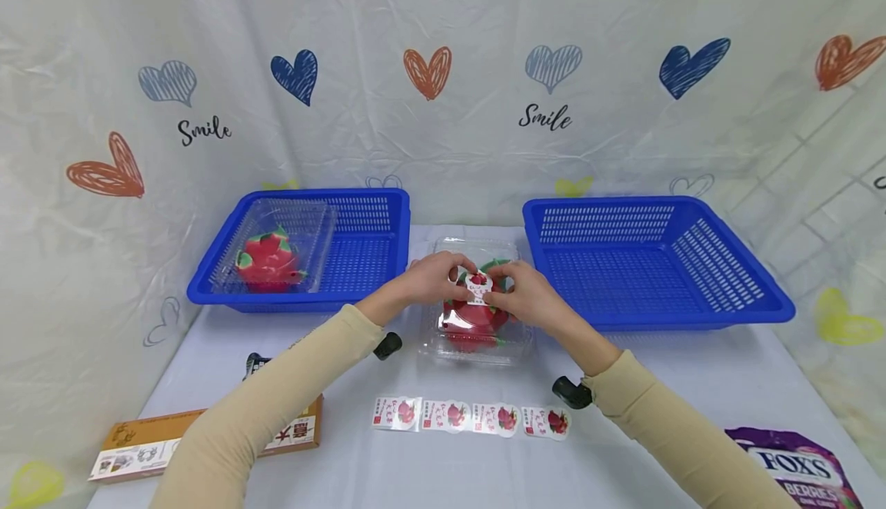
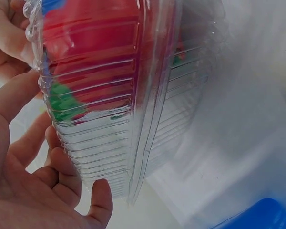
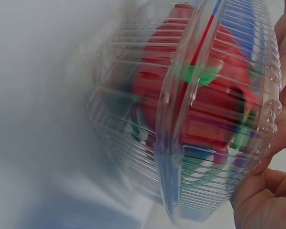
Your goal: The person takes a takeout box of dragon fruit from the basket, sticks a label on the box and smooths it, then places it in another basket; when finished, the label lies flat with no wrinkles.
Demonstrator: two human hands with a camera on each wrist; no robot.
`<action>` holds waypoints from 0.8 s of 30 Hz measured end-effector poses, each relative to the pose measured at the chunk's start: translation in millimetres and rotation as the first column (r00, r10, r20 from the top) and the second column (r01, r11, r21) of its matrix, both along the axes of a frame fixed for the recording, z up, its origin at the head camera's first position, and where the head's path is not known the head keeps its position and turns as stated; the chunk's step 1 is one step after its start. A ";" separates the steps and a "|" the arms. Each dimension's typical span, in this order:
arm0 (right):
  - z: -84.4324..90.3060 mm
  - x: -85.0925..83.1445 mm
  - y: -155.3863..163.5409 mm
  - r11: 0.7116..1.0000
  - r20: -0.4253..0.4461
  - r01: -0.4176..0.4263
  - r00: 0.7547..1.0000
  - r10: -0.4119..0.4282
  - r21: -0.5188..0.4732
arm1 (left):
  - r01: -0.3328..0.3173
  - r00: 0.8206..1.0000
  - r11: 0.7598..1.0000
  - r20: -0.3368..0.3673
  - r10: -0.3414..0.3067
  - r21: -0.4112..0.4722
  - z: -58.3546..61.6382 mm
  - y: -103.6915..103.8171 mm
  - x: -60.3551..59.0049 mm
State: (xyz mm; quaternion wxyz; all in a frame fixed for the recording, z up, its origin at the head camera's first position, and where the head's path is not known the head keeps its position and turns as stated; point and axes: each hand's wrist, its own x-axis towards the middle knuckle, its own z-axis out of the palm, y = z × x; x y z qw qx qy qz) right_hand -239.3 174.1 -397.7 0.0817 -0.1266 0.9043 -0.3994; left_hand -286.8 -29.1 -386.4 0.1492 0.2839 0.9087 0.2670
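Pinching a sticker (image 1: 478,286) between them, the left hand (image 1: 432,278) and right hand (image 1: 524,292) meet over a clear clamshell box (image 1: 477,317) on the tabletop (image 1: 623,432), between two blue baskets. Fingers of both hands curl on the sticker's edges; the hands cover most of the lid. A red dragon fruit (image 1: 474,324) shows inside, partly hidden. Wrist views are blurred; only ribbed plastic, red and green are legible. The left basket (image 1: 388,209) holds another boxed fruit (image 1: 270,259). A sticker strip (image 1: 471,415) lies nearer. A candy bag (image 1: 803,470) is cut off at the frame edge.
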 end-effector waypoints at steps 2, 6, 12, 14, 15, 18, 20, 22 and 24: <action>0.5 0.9 -0.1 1.000 -0.002 0.008 1.000 -0.008 -0.008 | -0.005 1.000 1.000 0.000 0.005 -0.004 0.1 0.4 0.0; 0.5 2.3 -0.4 0.999 -0.002 0.020 1.000 -0.020 -0.030 | -0.020 1.000 1.000 -0.005 0.020 -0.002 -0.2 1.0 0.7; -0.9 2.4 0.0 1.000 0.004 0.011 1.000 -0.011 -0.021 | -0.017 1.000 1.000 -0.014 0.017 -0.006 0.0 1.4 1.7; -1.4 2.3 0.3 1.000 0.000 0.008 1.000 -0.008 -0.017 | -0.016 1.000 1.000 -0.017 0.016 -0.013 0.3 1.4 2.2; -1.5 2.3 0.3 1.000 -0.001 0.009 1.000 -0.009 -0.019 | -0.018 1.000 1.000 -0.014 0.018 -0.012 0.4 1.4 2.6; -2.0 2.8 0.0 0.999 0.006 0.019 1.000 -0.018 -0.031 | -0.035 0.999 0.999 -0.014 0.035 -0.005 0.8 1.1 4.1; -2.4 3.1 -0.5 0.999 0.014 0.021 1.000 -0.021 -0.033 | -0.049 0.999 0.999 -0.012 0.049 0.005 0.5 0.9 4.8; -2.7 3.5 -1.0 0.999 0.019 0.021 1.000 -0.020 -0.031 | -0.059 0.998 0.998 -0.012 0.060 0.012 0.0 0.7 5.1; -3.0 3.8 -1.2 0.999 0.020 0.020 1.000 -0.019 -0.027 | -0.057 0.998 0.998 -0.008 0.057 0.017 -0.4 0.5 4.9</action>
